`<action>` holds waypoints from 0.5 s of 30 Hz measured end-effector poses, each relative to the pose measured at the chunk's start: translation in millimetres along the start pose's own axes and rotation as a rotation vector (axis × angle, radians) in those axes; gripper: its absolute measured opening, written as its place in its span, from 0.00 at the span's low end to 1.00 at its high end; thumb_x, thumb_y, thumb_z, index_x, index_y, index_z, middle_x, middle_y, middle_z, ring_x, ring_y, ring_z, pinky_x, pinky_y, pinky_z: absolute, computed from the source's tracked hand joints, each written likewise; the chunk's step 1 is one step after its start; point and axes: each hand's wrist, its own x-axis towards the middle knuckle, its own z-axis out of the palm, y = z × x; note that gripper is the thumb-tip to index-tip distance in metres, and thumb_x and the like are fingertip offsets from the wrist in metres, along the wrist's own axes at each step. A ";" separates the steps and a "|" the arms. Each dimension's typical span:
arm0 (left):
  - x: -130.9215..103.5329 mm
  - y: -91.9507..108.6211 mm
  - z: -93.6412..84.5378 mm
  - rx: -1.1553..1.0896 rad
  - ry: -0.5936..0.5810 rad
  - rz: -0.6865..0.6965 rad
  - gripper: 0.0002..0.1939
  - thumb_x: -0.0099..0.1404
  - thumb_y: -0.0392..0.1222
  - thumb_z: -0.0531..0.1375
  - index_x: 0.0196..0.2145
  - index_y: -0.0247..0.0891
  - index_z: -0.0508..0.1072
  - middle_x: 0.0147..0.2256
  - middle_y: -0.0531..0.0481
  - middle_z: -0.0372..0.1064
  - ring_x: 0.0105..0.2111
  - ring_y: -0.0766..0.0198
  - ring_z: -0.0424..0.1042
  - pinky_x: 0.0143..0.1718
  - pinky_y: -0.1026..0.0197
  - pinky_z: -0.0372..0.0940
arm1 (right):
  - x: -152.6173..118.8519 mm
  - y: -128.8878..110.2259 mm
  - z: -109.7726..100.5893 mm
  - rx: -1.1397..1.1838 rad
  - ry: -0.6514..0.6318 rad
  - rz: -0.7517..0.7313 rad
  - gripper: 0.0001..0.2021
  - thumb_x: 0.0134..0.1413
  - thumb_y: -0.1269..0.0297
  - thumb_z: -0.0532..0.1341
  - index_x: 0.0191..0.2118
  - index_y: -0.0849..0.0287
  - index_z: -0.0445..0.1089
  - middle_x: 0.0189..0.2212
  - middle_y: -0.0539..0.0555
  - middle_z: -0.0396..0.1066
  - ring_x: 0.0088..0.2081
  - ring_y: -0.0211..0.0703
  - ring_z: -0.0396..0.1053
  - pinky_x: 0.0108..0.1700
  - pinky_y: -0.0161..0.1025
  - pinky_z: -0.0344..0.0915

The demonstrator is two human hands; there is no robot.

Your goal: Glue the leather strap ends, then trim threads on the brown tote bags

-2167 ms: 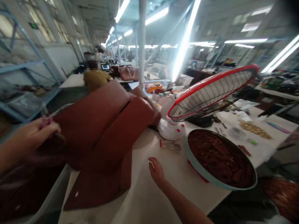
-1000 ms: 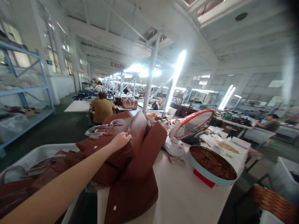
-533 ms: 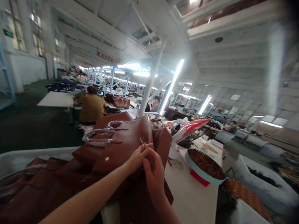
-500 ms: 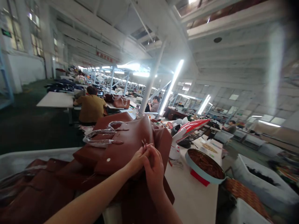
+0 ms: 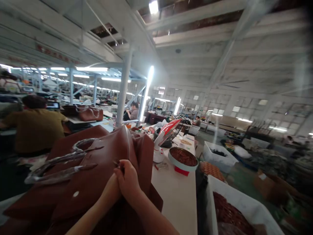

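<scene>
A large brown leather handbag point(image 5: 102, 160) lies on a pile of similar bags in front of me, its handles point(image 5: 83, 148) wrapped in clear plastic. A round light snap point(image 5: 76, 194) shows on its side. Over the bag's upper edge, my left hand point(image 5: 112, 186) and my right hand point(image 5: 129, 179) are closed and pressed together. Thin pointed tips of a small dark item point(image 5: 116, 163) stick out at the fingertips; blur and the fingers hide what it is and which hand grips it. The left fingers are mostly covered by the right hand.
To the right runs a white worktable point(image 5: 174, 199) with a round tin point(image 5: 183, 158) of brown pieces on a red block and a tilted red-rimmed fan point(image 5: 168, 132). White bins point(image 5: 246, 202) stand on the floor beyond. A person in a mustard shirt point(image 5: 39, 125) sits at the left.
My view has turned to the right, so the bag, hands and table appear further left and more bins show. My hands stay together over the bag, the right now covering more of the left.
</scene>
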 end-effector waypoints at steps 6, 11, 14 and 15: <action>-28.2 -18.7 -5.5 0.642 -0.067 0.323 0.14 0.52 0.35 0.54 0.35 0.39 0.74 0.36 0.41 0.75 0.38 0.48 0.72 0.43 0.46 0.65 | 13.6 -3.2 17.0 0.249 -0.036 -0.033 0.06 0.56 0.67 0.53 0.35 0.56 0.66 0.26 0.49 0.70 0.29 0.39 0.67 0.32 0.34 0.61; -49.9 -9.9 -6.7 0.883 -0.126 0.269 0.16 0.55 0.41 0.57 0.42 0.35 0.72 0.42 0.37 0.73 0.46 0.45 0.69 0.48 0.43 0.63 | 35.5 -6.1 37.8 0.889 -0.295 0.420 0.05 0.58 0.67 0.51 0.32 0.56 0.60 0.17 0.43 0.59 0.18 0.33 0.57 0.20 0.29 0.54; -67.7 16.9 -35.2 0.837 -0.285 0.188 0.22 0.58 0.43 0.56 0.50 0.38 0.68 0.52 0.40 0.66 0.53 0.50 0.63 0.53 0.49 0.60 | 45.8 1.3 41.0 1.090 -0.449 0.704 0.08 0.60 0.67 0.49 0.30 0.58 0.59 0.15 0.42 0.54 0.15 0.30 0.51 0.18 0.27 0.50; -72.3 24.0 -50.4 0.810 -0.354 0.150 0.20 0.59 0.42 0.55 0.49 0.40 0.69 0.53 0.42 0.65 0.53 0.52 0.63 0.54 0.51 0.59 | 48.0 5.6 41.8 1.105 -0.498 0.743 0.10 0.61 0.65 0.49 0.29 0.58 0.59 0.15 0.42 0.52 0.14 0.29 0.50 0.18 0.26 0.50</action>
